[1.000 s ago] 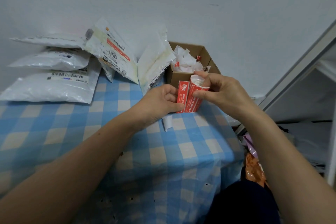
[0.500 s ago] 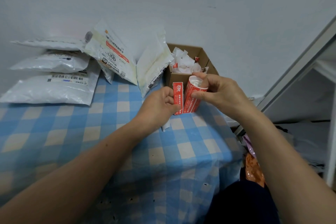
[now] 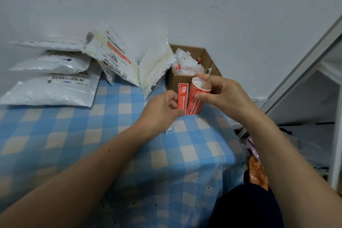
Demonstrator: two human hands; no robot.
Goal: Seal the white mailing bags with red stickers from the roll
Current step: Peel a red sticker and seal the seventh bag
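Head view, change: red sticker (image 3: 182, 98) now stands farther off the roll (image 3: 196, 98) than a second ago, nearly peeled, so sealing can follow | left hand (image 3: 162, 110) pinches sticker; right hand (image 3: 222, 94) grips roll, both raised by the counter's (image 3: 74, 135) far right corner | white mailing bags (image 3: 55, 79) wait along far edge.

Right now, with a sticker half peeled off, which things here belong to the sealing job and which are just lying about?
Part of the job:
- sticker roll, in the right hand
- red sticker, pinched by the left hand
- white mailing bags, stacked and leaning at the wall

Just lying about:
- cardboard box of crumpled paper scraps
- orange wrapper on the floor
- checked tablecloth
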